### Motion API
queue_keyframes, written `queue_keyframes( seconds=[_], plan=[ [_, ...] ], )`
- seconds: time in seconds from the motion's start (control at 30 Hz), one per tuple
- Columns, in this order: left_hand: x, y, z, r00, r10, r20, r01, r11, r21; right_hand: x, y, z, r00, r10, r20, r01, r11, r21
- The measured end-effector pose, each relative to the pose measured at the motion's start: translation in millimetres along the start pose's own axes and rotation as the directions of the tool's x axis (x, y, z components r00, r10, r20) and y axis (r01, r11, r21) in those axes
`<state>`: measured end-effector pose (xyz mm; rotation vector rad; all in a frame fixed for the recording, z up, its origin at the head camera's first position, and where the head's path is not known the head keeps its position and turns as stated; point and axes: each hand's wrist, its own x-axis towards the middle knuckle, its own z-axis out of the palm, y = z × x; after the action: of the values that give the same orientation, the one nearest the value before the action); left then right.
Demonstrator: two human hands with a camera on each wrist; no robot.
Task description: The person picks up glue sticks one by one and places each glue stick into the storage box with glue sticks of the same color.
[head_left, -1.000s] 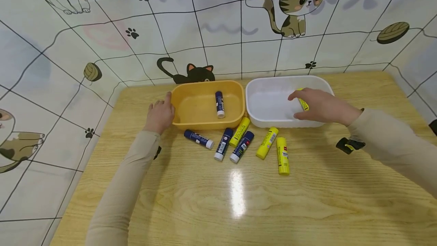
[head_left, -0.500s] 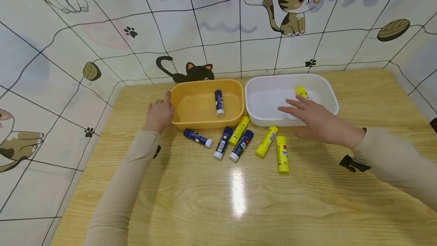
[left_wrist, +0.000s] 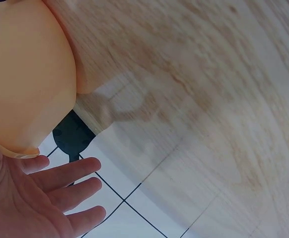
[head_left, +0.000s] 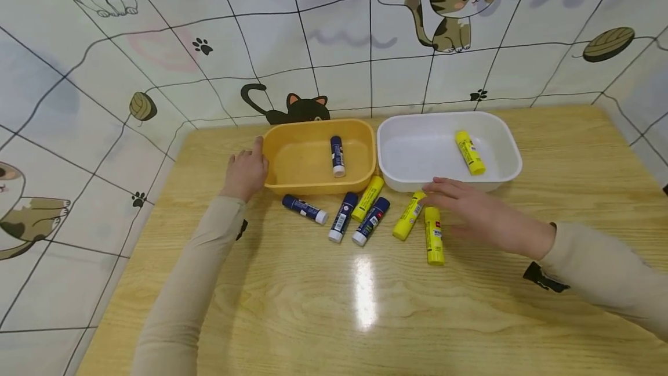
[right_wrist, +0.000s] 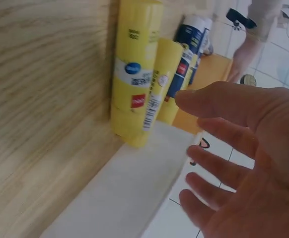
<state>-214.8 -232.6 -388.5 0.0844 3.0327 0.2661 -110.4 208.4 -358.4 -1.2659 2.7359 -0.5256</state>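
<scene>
My left hand rests against the left rim of the yellow-orange bin; in the left wrist view its fingers extend loosely outside the bin wall, with the thumb hidden. A blue glue stick lies in that bin. My right hand hovers at the front of the white bin, fingers spread and nothing held. Just left of its fingertips lie a slanted yellow glue stick and another yellow glue stick. One yellow glue stick lies inside the white bin.
In front of the bins lie more glue sticks: a yellow one, and blue ones at the left, middle and right. Both bins stand side by side near the cat-patterned wall behind the wooden table.
My right hand has released the yellow glue stick in the white bin and moved out, toward the front and the yellow sticks on the table. The left hand has stayed at the bin rim.
</scene>
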Motion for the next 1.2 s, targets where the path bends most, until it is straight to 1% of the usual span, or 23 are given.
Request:
queue_keyframes(
  seconds=[0.07,0.13,0.2,0.27,0.37,0.5,0.57,0.8,0.9,1.2],
  plan=[
    [0.0,-0.2,0.2,1.000,-0.002,0.002,0.002,1.000,0.005,-0.1,0,5,0.996,-0.088,-0.023,0.087,0.996,-0.031],
    [0.0,-0.1,0.3,1.000,-0.001,0.002,0.001,1.000,0.010,0.3,0,9,0.986,-0.167,-0.027,0.166,0.985,-0.056],
    [0.3,0.2,0.4,1.000,-0.001,-0.001,0.001,1.000,0.011,0.3,1,13,0.974,-0.228,-0.009,0.227,0.972,-0.058],
    [0.4,0.5,0.3,1.000,0.000,-0.003,0.000,1.000,0.011,0.9,2,16,0.966,-0.258,0.031,0.260,0.964,-0.050],
    [0.6,0.6,0.5,1.000,0.001,-0.007,-0.001,1.000,0.012,1.4,3,18,0.961,-0.260,0.095,0.266,0.962,-0.058],
    [0.4,0.0,1.1,1.000,0.003,-0.015,-0.003,1.000,0.016,2.9,4,22,0.954,-0.250,0.166,0.271,0.956,-0.116],
    [0.1,-0.3,1.2,1.000,0.003,-0.019,-0.002,1.000,0.017,3.6,6,25,0.948,-0.256,0.189,0.284,0.948,-0.143],
    [-0.9,0.2,0.8,1.000,0.007,-0.023,-0.006,1.000,0.015,6.3,11,34,0.928,-0.299,0.222,0.343,0.917,-0.202],
    [-0.8,0.5,0.3,1.000,0.007,-0.018,-0.007,1.000,0.007,7.5,11,35,0.922,-0.306,0.236,0.355,0.912,-0.203],
    [-0.6,0.0,0.0,1.000,0.004,-0.010,-0.004,1.000,-0.001,9.9,10,35,0.916,-0.298,0.268,0.359,0.908,-0.217]
  ],
)
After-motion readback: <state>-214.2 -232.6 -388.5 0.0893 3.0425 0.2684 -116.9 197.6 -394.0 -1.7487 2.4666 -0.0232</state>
